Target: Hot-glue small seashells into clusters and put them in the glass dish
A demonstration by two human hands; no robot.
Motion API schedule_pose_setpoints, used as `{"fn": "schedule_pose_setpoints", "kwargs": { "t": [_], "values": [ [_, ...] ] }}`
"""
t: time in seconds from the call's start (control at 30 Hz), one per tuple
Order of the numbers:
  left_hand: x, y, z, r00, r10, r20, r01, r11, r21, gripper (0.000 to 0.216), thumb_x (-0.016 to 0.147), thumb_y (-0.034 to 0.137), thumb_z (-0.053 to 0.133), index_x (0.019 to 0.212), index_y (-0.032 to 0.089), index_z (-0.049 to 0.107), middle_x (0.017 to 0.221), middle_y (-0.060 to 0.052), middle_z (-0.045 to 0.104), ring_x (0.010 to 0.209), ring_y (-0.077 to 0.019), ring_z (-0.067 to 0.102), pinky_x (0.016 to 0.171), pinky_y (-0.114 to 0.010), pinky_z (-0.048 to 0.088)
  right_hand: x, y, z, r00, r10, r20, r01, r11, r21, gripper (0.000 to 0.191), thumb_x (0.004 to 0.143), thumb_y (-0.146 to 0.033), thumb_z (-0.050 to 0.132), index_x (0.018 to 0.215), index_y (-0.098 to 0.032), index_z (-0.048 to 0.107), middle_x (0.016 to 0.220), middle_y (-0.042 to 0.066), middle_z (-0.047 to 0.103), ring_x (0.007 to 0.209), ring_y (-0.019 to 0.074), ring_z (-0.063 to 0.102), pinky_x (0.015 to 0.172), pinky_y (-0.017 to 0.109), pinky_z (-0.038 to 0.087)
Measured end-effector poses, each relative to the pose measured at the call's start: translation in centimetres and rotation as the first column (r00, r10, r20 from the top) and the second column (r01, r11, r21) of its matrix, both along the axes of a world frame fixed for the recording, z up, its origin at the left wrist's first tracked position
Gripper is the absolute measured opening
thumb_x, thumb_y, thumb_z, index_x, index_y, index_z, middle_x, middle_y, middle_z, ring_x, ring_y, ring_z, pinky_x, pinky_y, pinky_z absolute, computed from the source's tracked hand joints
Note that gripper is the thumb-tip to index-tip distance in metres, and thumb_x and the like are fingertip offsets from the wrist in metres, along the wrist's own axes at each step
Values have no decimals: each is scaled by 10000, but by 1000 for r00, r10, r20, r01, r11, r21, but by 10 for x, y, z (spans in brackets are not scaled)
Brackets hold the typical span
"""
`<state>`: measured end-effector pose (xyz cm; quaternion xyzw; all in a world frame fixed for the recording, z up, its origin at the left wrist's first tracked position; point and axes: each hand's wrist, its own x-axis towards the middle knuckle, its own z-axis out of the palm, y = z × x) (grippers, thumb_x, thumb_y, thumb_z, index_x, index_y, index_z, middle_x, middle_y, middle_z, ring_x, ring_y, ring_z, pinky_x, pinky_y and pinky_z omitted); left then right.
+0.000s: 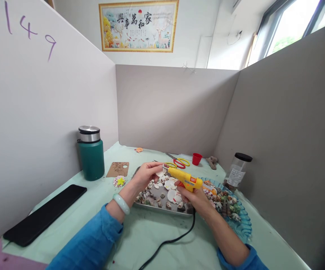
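My right hand (196, 198) grips a yellow hot glue gun (185, 177), its nozzle pointing left and its black cord running down the table. In my left hand (144, 175), the fingertips pinch a pale shell (160, 173) right by the nozzle; whether nozzle and shell touch I cannot tell. Both hands are over a metal tray (162, 210) that holds many white and brown shells. Beside my right forearm lies a blue scalloped plate (246, 221) full of small mixed shells.
To the left stand a green bottle (91, 159), a long black slab (45, 213), a brown card (117, 169) and a flower-like shell piece (119, 181). Scissors (183, 162), a red cup (196, 159) and a black-lidded jar (237, 170) sit farther back. Grey panels (173, 105) enclose the table.
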<state>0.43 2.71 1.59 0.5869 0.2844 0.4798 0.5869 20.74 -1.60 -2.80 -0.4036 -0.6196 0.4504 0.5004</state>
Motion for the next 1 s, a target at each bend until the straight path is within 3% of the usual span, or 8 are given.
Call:
{"fn": "schedule_pose_setpoints", "kwargs": {
  "t": [0.23, 0.57, 1.0],
  "values": [
    [-5, 1, 6, 999, 27, -21, -27, 1000, -16, 365, 683, 360, 704, 949, 109, 698, 652, -20, 583, 420, -36, 400, 415, -211, 312, 0, -3, 4, 999, 10, 33, -9, 999, -43, 314, 704, -406, 643, 880, -151, 589, 457, -78, 398, 413, 70, 352, 442, 227, 311],
    [-8, -1, 11, 995, 73, -69, -73, 997, 11, 393, 675, 388, 698, 949, 106, 696, 575, 9, 542, 371, -39, 409, 382, -208, 237, 2, 0, 1, 997, 7, 81, -4, 999, -42, 342, 701, -413, 641, 897, -135, 607, 445, -75, 410, 411, 69, 357, 438, 224, 317],
    [-10, 1, 8, 992, -3, -127, 6, 1000, 23, 403, 690, 363, 696, 1014, 123, 696, 749, -56, 652, 375, -21, 405, 380, -194, 275, 0, -5, 8, 999, 1, 50, 2, 998, -61, 316, 695, -405, 647, 873, -150, 590, 453, -77, 406, 408, 71, 358, 437, 227, 307]
  ]
}}
